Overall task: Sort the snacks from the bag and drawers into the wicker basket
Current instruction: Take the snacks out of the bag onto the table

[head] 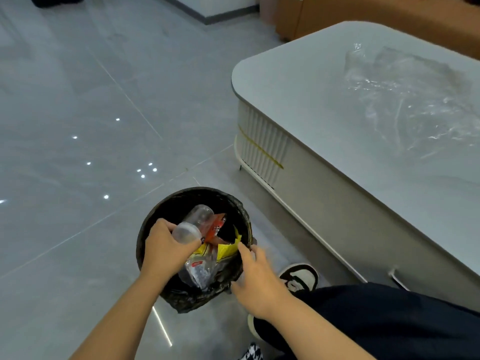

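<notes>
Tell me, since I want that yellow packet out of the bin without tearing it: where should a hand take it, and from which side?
Probably the yellow packet is best pinched at its upturned torn edge by the bin rim, coming from the right, where the right hand is open beside it. The left hand, gripping the clear bottle, blocks the other side.

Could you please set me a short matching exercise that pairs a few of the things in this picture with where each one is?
Things:
1. clear plastic bottle
2. crumpled clear plastic bag
3. yellow packet
4. black and white shoe

Places:
A. lying on the white table
B. on the floor beside the bin, near the table
C. gripped in the left hand over the bin
D. inside the bin, just ahead of the right hand

Pairs: 1-C, 2-A, 3-D, 4-B
</notes>
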{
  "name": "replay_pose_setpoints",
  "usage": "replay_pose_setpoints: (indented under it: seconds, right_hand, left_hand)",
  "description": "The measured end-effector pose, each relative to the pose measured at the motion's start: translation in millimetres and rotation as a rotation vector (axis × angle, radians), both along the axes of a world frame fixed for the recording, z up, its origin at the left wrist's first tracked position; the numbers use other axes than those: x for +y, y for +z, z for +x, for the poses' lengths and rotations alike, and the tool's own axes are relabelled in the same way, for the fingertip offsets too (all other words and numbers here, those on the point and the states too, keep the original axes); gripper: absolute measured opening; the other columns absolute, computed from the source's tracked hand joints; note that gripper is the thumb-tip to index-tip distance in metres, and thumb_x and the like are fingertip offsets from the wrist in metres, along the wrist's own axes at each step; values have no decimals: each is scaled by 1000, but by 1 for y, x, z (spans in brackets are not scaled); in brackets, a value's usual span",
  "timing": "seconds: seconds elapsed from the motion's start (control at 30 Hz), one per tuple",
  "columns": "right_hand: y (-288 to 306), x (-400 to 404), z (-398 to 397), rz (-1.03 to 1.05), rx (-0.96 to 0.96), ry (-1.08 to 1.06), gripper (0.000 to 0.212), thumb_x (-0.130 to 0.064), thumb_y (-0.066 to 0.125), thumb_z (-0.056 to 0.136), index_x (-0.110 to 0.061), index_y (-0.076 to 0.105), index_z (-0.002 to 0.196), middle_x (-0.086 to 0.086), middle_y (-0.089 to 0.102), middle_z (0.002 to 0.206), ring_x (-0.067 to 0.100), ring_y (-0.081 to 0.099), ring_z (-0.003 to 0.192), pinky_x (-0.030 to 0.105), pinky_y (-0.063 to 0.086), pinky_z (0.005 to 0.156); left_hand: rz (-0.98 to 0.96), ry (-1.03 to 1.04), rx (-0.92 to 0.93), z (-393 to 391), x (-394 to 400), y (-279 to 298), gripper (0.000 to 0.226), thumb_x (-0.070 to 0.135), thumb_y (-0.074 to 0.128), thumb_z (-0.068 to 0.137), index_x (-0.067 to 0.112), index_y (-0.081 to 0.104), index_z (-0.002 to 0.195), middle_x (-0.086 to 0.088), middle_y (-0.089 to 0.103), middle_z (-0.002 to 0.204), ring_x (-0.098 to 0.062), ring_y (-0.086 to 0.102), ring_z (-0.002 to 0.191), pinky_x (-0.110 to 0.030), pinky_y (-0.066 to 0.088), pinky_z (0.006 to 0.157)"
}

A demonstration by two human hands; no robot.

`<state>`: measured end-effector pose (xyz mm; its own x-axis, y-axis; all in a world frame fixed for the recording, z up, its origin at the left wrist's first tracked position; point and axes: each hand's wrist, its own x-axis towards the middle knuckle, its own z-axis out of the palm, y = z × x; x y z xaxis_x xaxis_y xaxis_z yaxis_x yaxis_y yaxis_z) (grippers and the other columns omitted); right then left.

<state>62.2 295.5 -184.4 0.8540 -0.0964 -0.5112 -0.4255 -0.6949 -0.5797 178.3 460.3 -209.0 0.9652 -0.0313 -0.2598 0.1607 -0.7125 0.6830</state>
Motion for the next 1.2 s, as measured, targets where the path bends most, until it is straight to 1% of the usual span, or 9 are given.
replay_pose_setpoints:
  seconds: [0.07,0.2,0.33,0.47,0.6,0.77,0.9,1.0,1.2]
  right_hand:
    - [-4,0,-1,-5,27,56,81,-29,57,94,-30,2,153,2,0,158,31,14,144,42,30,114]
    - [-10,-6,0,-49,54,129,84,-30,58,94,-30,-2,154,3,-14,160,31,3,148,43,23,116]
    - [-16,-8,2,-34,71,145,87,-32,60,91,-26,1,155,-1,-22,159,29,12,147,39,28,115]
    - [-14,-11,4,16,84,128,89,-31,63,89,-26,3,155,-5,-25,158,26,32,140,32,38,107]
    - [-13,-14,3,65,82,124,88,-28,65,87,-29,7,154,-8,-24,158,25,39,136,34,41,105]
    - [-9,-20,4,123,79,91,76,-25,61,91,-27,17,153,-10,-17,160,24,33,140,34,36,109]
    - [-6,-28,5,116,7,-5,69,-22,56,94,-22,21,152,-3,3,162,20,22,145,26,24,111]
    - [4,-33,5,84,1,-31,68,-23,54,95,-24,18,154,2,-1,162,21,14,148,31,23,114]
    - [79,-47,-1,-87,-131,26,68,-26,51,97,-27,13,154,3,-13,162,30,33,140,41,38,107]
  left_hand:
    - [22,6,8,-3,-3,-27,50,29,85,65,15,50,96,-4,55,100,-21,58,86,-25,41,60]
    - [160,-133,55,0,-12,-67,75,28,76,81,18,39,146,-11,37,128,-21,53,89,-31,47,83]
    - [368,-265,72,9,-27,-86,61,16,60,90,21,39,147,-10,33,127,-28,56,94,-39,51,88]
    - [574,-349,151,22,-38,-105,68,3,52,91,27,30,151,-11,30,134,-32,56,111,-45,52,93]
    - [644,-412,244,25,-50,-110,64,14,42,100,23,12,156,-15,26,151,-29,39,135,-38,41,103]
    - [523,-356,208,25,-45,-121,75,4,44,97,16,0,156,-18,19,157,-30,24,145,-33,27,114]
    - [342,-314,202,18,-41,-99,75,5,52,95,16,10,156,-24,15,158,-35,20,146,-37,29,115]
    - [283,-313,208,13,-41,-72,67,13,51,96,14,19,155,-22,20,158,-30,15,149,-35,24,114]
    - [112,-314,51,-10,-62,-4,56,21,49,99,13,32,152,-17,24,159,-30,19,148,-38,20,119]
